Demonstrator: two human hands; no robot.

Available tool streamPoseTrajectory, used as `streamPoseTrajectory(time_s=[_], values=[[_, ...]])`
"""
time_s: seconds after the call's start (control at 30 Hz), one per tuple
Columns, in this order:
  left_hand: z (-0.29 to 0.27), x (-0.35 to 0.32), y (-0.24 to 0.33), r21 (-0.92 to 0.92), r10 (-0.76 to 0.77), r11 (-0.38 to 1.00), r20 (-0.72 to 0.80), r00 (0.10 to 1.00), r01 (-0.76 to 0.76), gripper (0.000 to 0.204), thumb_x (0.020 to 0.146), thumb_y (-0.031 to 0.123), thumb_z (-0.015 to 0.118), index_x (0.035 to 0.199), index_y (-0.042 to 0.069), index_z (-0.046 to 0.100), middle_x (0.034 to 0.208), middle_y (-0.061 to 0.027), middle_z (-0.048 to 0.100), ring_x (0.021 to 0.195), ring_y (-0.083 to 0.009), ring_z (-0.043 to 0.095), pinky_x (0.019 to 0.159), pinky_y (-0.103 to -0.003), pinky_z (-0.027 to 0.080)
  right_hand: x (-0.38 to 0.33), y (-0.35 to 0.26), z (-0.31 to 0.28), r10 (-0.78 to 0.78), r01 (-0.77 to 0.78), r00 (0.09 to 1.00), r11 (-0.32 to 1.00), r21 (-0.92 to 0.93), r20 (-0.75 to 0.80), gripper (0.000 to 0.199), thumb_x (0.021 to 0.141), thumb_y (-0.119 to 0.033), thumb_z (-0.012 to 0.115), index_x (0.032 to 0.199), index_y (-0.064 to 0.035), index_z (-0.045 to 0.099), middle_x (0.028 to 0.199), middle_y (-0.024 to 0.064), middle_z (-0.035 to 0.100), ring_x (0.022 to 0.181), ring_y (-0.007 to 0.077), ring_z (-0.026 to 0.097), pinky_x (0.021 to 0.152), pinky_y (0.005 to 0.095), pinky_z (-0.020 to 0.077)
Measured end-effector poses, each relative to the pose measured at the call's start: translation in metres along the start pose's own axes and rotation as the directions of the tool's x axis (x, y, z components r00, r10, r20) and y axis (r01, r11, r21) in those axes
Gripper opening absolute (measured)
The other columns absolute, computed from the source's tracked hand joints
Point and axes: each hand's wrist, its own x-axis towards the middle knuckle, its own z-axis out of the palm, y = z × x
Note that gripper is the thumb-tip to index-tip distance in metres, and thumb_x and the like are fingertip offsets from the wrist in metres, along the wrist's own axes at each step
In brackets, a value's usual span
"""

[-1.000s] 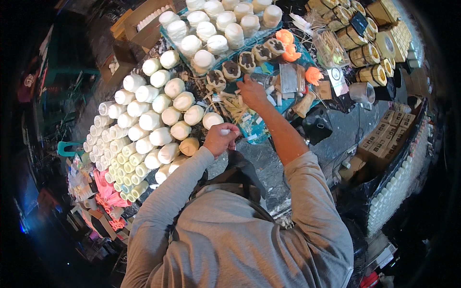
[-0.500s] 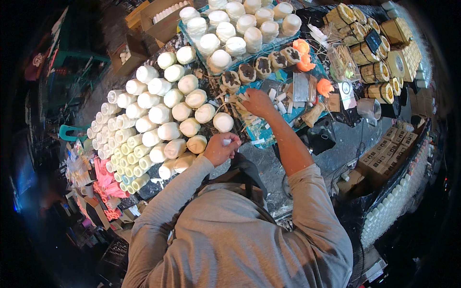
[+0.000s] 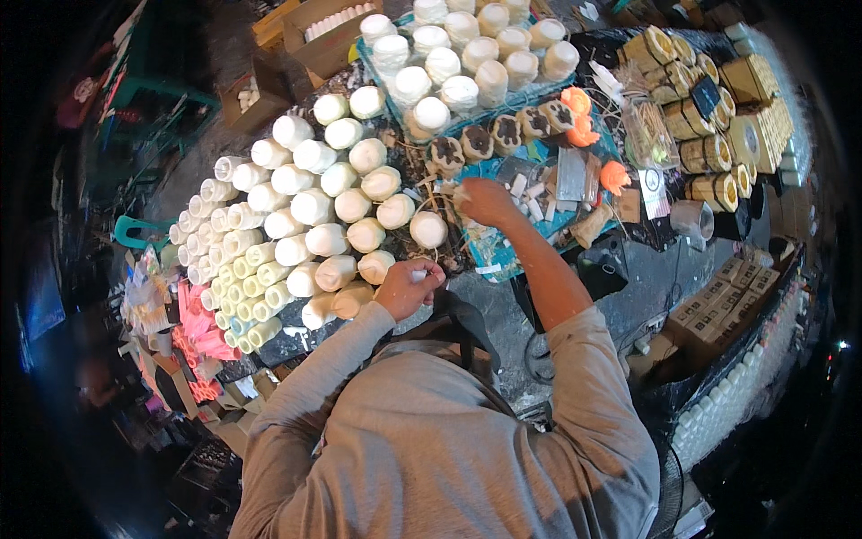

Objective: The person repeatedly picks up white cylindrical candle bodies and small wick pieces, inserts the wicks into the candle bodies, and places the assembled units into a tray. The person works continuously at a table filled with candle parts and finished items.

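My left hand [image 3: 407, 290] is closed in a pinch around a small white cylinder [image 3: 418, 276], just in front of the rows of cream candle-like pillars [image 3: 312, 207]. One round cream pillar [image 3: 428, 230] stands between my two hands. Over the left part of a blue tray [image 3: 492, 260], my right hand [image 3: 490, 203] is curled with its fingertips down. Something pale shows at those fingertips, too small to make out. Beside them on the tray lie several short white pieces [image 3: 536, 190] and a grey flat block [image 3: 570, 173].
Several brown-topped cups [image 3: 476, 141] line the tray's far side, near orange flower shapes [image 3: 577, 101]. Behind them, white pillars [image 3: 460, 92] crowd another blue tray. Yellowish banded bundles [image 3: 705, 154] stand at the far right, a box of small cartons [image 3: 718, 292] at the right.
The table's contents sit slightly farther right and lower in the picture. My right fingers are more curled than before. My left hand keeps its pinch on the small white cylinder.
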Motion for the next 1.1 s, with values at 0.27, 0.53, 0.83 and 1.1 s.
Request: streamPoseTrajectory(time_s=[0.27, 0.53, 0.83, 1.1], values=[[-0.017, -0.012, -0.018, -0.115, 0.025, 0.993, -0.076, 0.997, -0.033, 0.015, 0.099, 0.016, 0.071, 0.101, 0.001, 0.071, 0.075, -0.0025, 0.066, 0.062, -0.0095, 0.062, 0.059, -0.028, 0.055, -0.001, -0.002, -0.002, -0.078, 0.125, 0.985, 0.935, 0.332, -0.152, 0.036, 0.086, -0.019, 0.070, 0.120, -0.0051, 0.067, 0.106, 0.0227, 0.071, 0.101, 0.0396, 0.069, 0.087, 0.0484, 0.0555], [-0.025, -0.031, -0.024, -0.178, 0.026, 0.983, -0.091, 0.996, -0.042, 0.014, 0.099, 0.014, 0.070, 0.102, 0.001, 0.071, 0.077, -0.0024, 0.066, 0.063, -0.0098, 0.062, 0.059, -0.028, 0.055, 0.009, -0.032, 0.019, -0.055, 0.051, 0.995, 0.998, -0.047, -0.087, 0.032, 0.088, -0.017, 0.069, 0.118, -0.0078, 0.065, 0.106, 0.0191, 0.069, 0.107, 0.0412, 0.066, 0.089, 0.0521, 0.0555], [-0.039, -0.053, -0.027, -0.191, 0.028, 0.980, -0.129, 0.991, -0.053, 0.017, 0.100, 0.017, 0.070, 0.104, 0.000, 0.071, 0.075, -0.0024, 0.065, 0.063, -0.0097, 0.061, 0.059, -0.028, 0.055, 0.005, -0.041, 0.042, -0.005, -0.011, 0.983, 0.996, -0.088, -0.182, 0.053, 0.087, -0.019, 0.070, 0.134, 0.0016, 0.057, 0.116, 0.0238, 0.068, 0.109, 0.0451, 0.064, 0.092, 0.0529, 0.0539], [-0.051, -0.084, -0.048, -0.206, 0.182, 0.954, -0.177, 0.967, -0.217, 0.019, 0.101, 0.018, 0.068, 0.102, -0.001, 0.070, 0.078, -0.0032, 0.066, 0.063, -0.0108, 0.063, 0.058, -0.029, 0.056, -0.007, -0.012, 0.022, -0.194, 0.207, 0.870, 0.978, -0.021, -0.454, 0.025, 0.094, -0.010, 0.065, 0.116, 0.0012, 0.061, 0.104, 0.0240, 0.068, 0.095, 0.0436, 0.066, 0.085, 0.0488, 0.0530]])
